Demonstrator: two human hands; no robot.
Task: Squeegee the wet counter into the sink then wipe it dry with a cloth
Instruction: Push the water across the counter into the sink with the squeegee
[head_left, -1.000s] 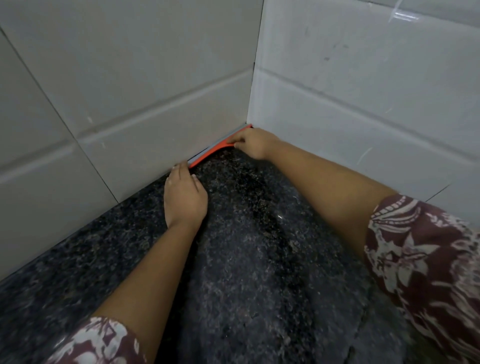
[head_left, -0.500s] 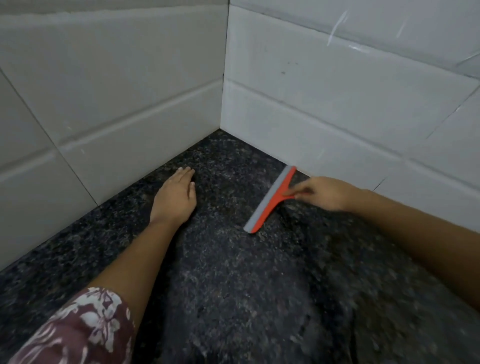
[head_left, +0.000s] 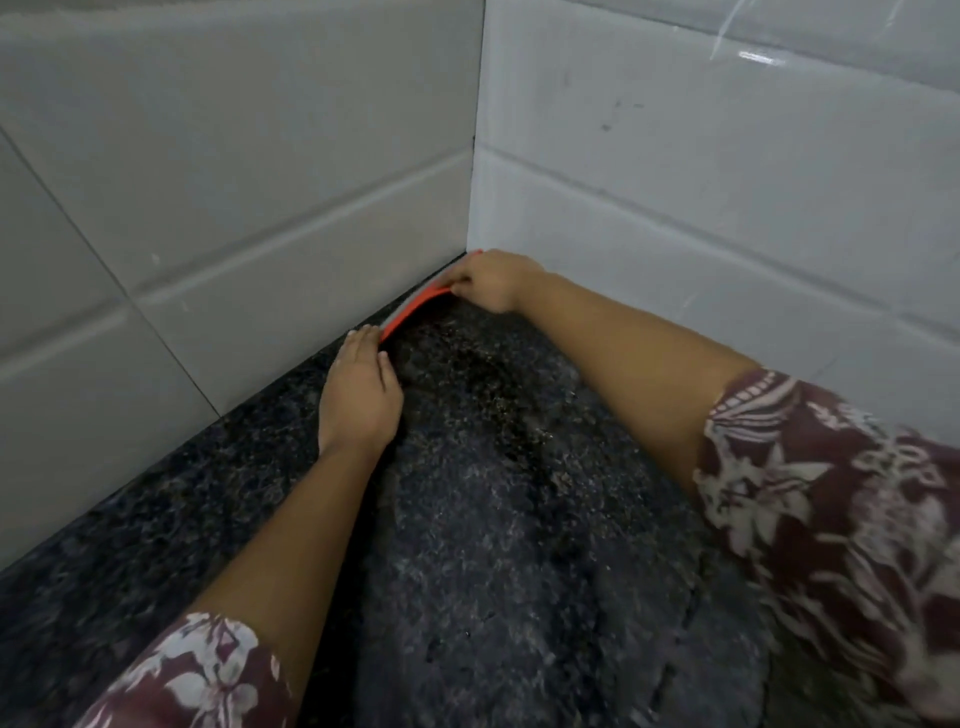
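Two stages to this job & I judge I'm barely into the 1st. The orange plastic squeegee sits in the far corner, centre-top of the frame, along the foot of the left white tiled wall. The black speckled granite counter shows a dark wet-looking streak down the middle. Sink & cloth aren't in view, so the pull and the drying are both left. My right hand is curled tight round the squeegee's handle, arm stretched in from the right. My left hand lies flat on the counter, fingers straight, holding nothing, tips just beside the squeegee's near end.
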